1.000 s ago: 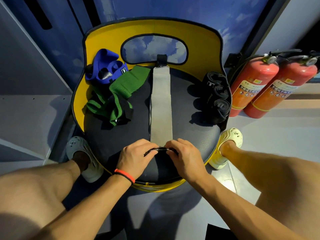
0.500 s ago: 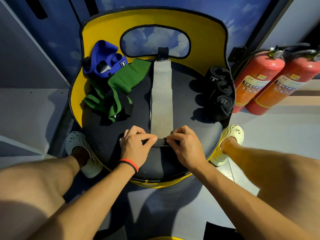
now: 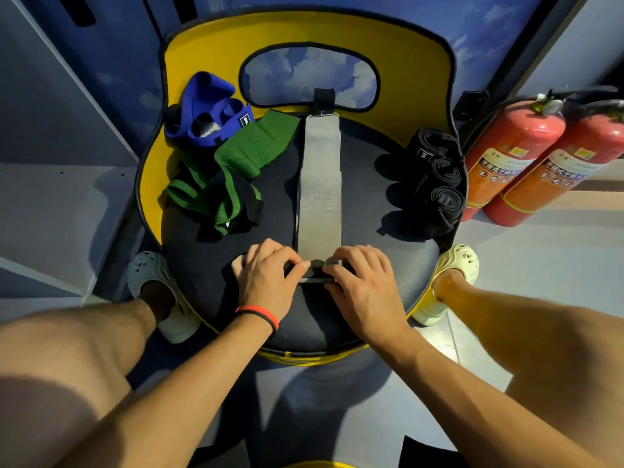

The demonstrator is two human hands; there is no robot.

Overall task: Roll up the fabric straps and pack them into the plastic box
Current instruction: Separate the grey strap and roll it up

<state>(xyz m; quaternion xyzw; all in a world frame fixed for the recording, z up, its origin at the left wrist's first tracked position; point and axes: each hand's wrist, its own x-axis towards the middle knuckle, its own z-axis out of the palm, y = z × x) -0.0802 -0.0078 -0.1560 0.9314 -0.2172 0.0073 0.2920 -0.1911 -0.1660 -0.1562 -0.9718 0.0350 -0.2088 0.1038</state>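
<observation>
Grey strap looks soft and limp, best pinched at its rolled end, where left hand and right hand both grip it.

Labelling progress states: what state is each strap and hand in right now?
grey strap: flat along the seat, near end rolled a little
green strap: unrolled, loose heap
blue strap: bunched, not neatly rolled
black straps: three, rolled, side by side
left hand: pinches the grey strap's rolled end
right hand: pinches the grey strap's rolled end
</observation>
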